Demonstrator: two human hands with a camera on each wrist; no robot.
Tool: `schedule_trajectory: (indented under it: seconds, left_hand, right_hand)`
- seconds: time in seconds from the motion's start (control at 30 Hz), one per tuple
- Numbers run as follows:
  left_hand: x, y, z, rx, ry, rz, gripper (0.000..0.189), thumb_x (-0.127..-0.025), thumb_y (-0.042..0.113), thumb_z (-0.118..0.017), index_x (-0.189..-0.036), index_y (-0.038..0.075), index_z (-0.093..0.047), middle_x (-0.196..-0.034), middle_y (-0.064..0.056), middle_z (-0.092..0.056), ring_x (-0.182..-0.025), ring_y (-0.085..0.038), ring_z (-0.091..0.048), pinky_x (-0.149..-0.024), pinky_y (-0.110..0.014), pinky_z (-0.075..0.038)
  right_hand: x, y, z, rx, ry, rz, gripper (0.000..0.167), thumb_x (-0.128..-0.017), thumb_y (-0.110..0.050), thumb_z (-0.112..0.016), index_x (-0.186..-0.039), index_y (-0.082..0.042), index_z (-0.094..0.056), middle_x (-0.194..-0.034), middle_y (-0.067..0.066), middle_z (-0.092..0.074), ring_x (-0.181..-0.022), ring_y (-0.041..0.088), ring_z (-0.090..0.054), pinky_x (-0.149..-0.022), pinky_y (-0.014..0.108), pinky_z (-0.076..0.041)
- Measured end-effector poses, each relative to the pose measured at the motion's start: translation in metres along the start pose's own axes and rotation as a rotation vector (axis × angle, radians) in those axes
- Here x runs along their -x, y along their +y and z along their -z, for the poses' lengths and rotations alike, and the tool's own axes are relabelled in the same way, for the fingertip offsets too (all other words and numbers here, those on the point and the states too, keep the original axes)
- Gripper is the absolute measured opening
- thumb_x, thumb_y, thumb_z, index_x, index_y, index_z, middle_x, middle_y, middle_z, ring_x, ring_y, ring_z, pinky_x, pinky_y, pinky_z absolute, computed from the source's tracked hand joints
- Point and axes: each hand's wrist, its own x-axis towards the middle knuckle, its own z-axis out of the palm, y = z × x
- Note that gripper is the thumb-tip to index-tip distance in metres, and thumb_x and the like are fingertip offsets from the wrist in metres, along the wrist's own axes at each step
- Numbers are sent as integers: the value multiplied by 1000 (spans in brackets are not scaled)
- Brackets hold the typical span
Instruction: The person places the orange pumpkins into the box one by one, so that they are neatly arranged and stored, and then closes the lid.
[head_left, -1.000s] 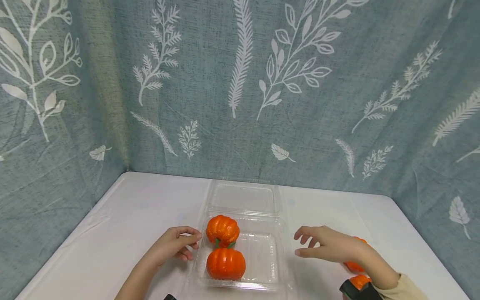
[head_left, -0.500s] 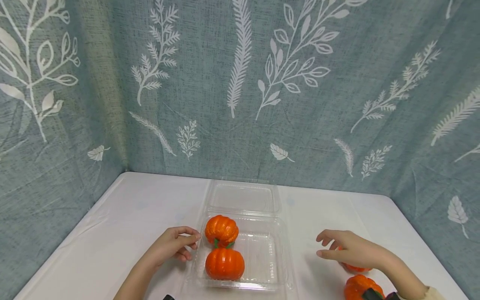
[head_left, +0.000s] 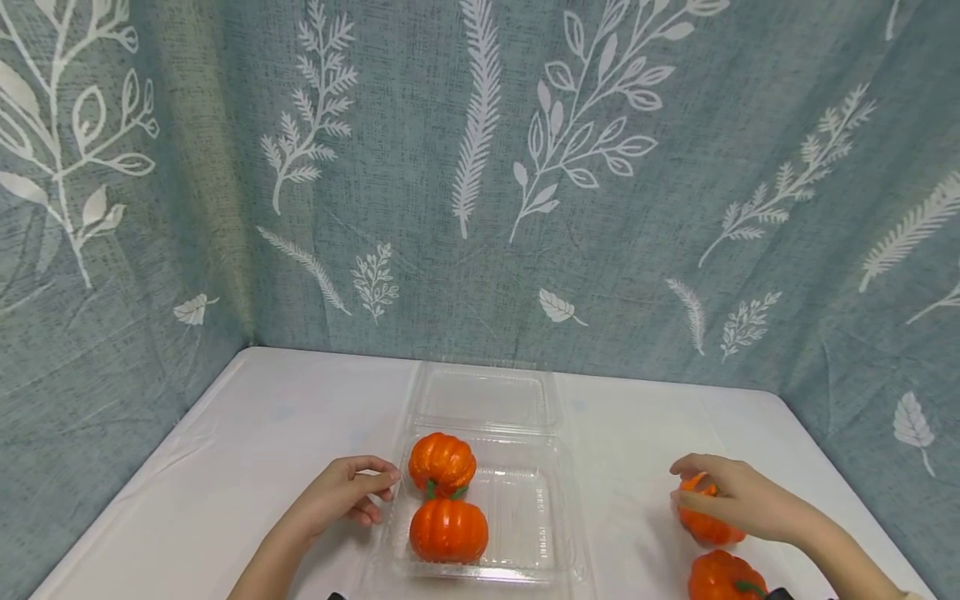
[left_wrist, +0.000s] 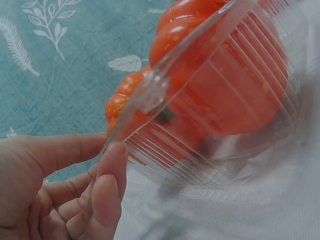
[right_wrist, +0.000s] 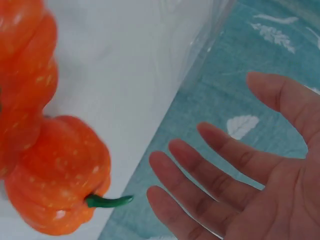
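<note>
A clear plastic clamshell container [head_left: 517, 517] lies with its lid folded back. My left hand [head_left: 348, 492] pinches its left rim between thumb and fingers, which the left wrist view shows close up. Inside, along that side, sit two orange pumpkins: a far one [head_left: 442, 463] and a near one [head_left: 448, 532], green stems between them. At right, my right hand [head_left: 738, 500] hovers over another pumpkin [head_left: 708, 527], partly covering it, fingers spread and holding nothing. Nearer to me lies one more pumpkin [head_left: 723, 575], green stem pointing right.
The see-through lid [head_left: 486, 396] stretches toward the table's back edge. A white cloth covers the table [head_left: 300, 400]. Blue-green curtains [head_left: 420, 167] with white leaf prints hang behind it and at both sides.
My right hand has moved right, from beside the container to over the far right-hand pumpkin. The near right-hand pumpkin has come into fuller view. My left hand stays at the rim.
</note>
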Motion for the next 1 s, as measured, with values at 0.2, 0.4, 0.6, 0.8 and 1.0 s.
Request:
schedule_trajectory:
  seconds: [0.2,0.4,0.6,0.8,1.0]
  left_hand:
    - [0,0,0,8,-6,6,40,-91,26,-57,-111,-10,-55,-74,0,-58,-50,-7,-57,-49,-20,-49]
    - [1,0,0,1,-3,7,40,-91,26,-57,-111,-9,-55,-74,-1,-59,-51,-8,-57,-50,-20,-49]
    - [1,1,0,-1,-1,4,41,-90,27,-58,-110,-9,-56,-75,-1,-59,-51,-7,-58,-50,-20,-49]
    - [-1,0,2,12,-24,7,40,-89,29,-60,-108,-6,-57,-75,0,-60,-51,-7,-58,-51,-20,-49]
    - [-2,0,1,6,-14,2,41,-90,27,-58,-110,-9,-56,-74,0,-60,-49,-7,-57,-49,-20,-49]
  right_hand:
    - [1,11,7,-28,32,-36,38,-90,-27,-57,-116,1,-56,-111,16,-59,-92,26,-56,-69,36,-50]
    - [-1,20,14,0,70,-117,39,-89,-27,-59,-113,3,-57,-108,16,-60,-92,28,-57,-69,39,-52]
    - [-2,28,19,6,66,-166,41,-89,-27,-58,-115,4,-55,-108,16,-60,-92,28,-57,-70,41,-51]
    - [-5,37,20,23,65,-219,41,-89,-29,-57,-114,4,-55,-104,14,-61,-92,29,-56,-72,43,-52]
    - [-11,49,19,43,71,-261,41,-89,-28,-57,-113,5,-55,-105,20,-59,-92,31,-56,-73,45,-51]
